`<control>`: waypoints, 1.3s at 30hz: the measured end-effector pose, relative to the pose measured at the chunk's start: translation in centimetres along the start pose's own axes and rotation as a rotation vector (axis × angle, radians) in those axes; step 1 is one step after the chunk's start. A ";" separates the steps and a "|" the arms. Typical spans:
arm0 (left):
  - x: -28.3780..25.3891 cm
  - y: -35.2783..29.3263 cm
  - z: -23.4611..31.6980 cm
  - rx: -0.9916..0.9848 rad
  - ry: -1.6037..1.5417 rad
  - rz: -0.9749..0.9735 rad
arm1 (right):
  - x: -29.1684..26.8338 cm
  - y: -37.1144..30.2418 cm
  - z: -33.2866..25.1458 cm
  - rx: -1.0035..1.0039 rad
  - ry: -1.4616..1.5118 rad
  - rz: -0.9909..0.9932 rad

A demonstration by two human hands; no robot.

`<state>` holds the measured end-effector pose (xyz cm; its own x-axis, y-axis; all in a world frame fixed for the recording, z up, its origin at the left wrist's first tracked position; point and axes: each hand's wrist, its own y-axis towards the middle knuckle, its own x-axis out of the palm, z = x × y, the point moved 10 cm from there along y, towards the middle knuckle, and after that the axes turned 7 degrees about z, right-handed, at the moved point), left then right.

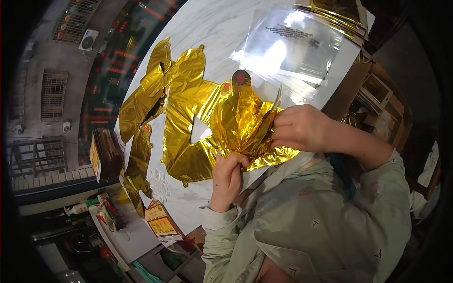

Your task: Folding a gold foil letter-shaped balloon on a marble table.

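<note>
Closed, the grip of the left hand [226,180] pinches the near edge of the crumpled gold foil [243,120] between bent fingers and thumb. The grip of the right hand [302,128] is closed too, its fingertips on the gathered right side of that foil, which lies between the hands near the close edge of the marbled tabletop [212,21].

From the left, a stack of cards [107,155] stands at the tabletop's far left. Just beside it, a narrow gold strip [136,162] runs down toward an orange printed packet [164,224], and a folded gold piece [141,101] lies above. A pile of white cord [159,183] sits right of the strip. Next comes a flat gold foil shape [180,141] with a triangular opening, touching the crumpled foil. A dark rounded tab [242,78] with a red centre shows above that foil. Clear plastic sleeves [295,47] lie beyond the hands. Rightmost, an open cardboard box [396,121] stands beside the tabletop.
</note>
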<state>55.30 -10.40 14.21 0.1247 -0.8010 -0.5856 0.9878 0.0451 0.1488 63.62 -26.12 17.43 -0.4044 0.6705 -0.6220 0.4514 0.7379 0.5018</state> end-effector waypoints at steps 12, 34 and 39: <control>-0.3 0.8 2.0 -0.009 0.008 0.010 | -1.4 -0.2 -0.7 0.010 0.036 0.100; 0.2 0.1 1.0 0.063 0.057 -0.002 | -3.6 1.5 -3.0 -0.081 -0.197 0.124; -0.1 0.0 0.5 -0.004 0.128 0.026 | -2.9 1.1 -2.8 -0.104 -0.204 0.022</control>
<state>55.23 -10.62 14.67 0.1613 -0.7166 -0.6785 0.9844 0.0678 0.1624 63.00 -27.05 21.45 -0.2214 0.6649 -0.7134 0.3693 0.7342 0.5697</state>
